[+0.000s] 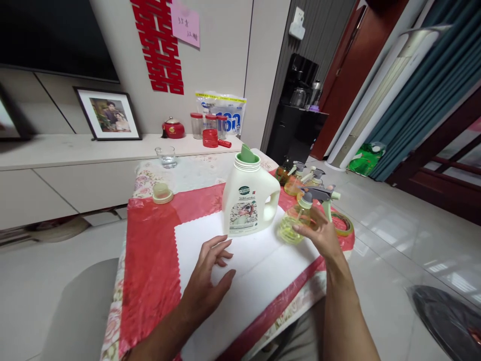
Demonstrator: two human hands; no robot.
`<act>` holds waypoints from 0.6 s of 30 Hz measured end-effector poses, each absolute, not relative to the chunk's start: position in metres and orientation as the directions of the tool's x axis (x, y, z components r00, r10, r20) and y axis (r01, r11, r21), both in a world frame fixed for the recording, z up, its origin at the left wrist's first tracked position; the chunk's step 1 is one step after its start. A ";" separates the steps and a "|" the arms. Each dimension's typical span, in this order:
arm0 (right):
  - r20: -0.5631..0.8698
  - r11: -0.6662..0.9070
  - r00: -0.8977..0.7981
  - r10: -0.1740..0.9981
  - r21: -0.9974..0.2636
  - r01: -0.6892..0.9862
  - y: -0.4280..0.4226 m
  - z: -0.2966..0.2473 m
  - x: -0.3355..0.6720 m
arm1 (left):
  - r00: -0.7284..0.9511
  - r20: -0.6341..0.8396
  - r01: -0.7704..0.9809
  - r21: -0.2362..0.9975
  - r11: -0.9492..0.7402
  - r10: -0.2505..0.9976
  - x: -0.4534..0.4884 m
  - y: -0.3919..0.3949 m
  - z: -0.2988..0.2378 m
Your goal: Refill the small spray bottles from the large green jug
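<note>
My right hand (319, 233) is wrapped round a clear spray bottle (291, 225) with yellowish liquid and a grey and pale green trigger head. The bottle is tilted, at the right side of a white sheet (259, 271). My left hand (214, 271) hovers over the sheet with its fingers apart and holds nothing. Beyond it stands a white detergent jug (244, 200), upright, with a green spout (248, 154) and its handle to the right. A pale green cap (162, 193) lies to the left of the jug.
Several more spray bottles (295, 185) stand behind my right hand, with a roll of tape (341, 224) nearby. A glass of water (166, 158) is at the table's far left. Red plastic (150, 260) covers part of the flowered tablecloth. A grey stool (84, 311) stands left.
</note>
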State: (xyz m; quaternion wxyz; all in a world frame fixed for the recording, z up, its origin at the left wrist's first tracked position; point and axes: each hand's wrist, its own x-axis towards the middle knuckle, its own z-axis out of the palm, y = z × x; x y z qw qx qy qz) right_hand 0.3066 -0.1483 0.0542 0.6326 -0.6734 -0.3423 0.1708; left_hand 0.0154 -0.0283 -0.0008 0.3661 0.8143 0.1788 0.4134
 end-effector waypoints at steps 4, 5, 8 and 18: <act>0.243 -0.030 0.814 0.528 -0.952 0.304 -0.129 0.034 0.321 | 0.605 0.555 -0.002 0.718 -0.696 0.571 0.014 -0.027 0.000; 0.257 -0.041 0.820 0.512 -0.946 0.322 -0.124 0.030 0.324 | 0.609 0.553 0.003 0.716 -0.698 0.569 0.013 -0.027 0.000; 0.307 -0.077 0.824 0.476 -0.919 0.387 -0.111 0.024 0.329 | 0.617 0.546 0.012 0.713 -0.701 0.566 0.012 -0.025 -0.003; 0.454 -0.364 0.810 0.371 -0.731 0.577 -0.082 0.015 0.354 | 0.624 0.497 0.052 0.743 -0.667 0.603 0.011 -0.026 -0.007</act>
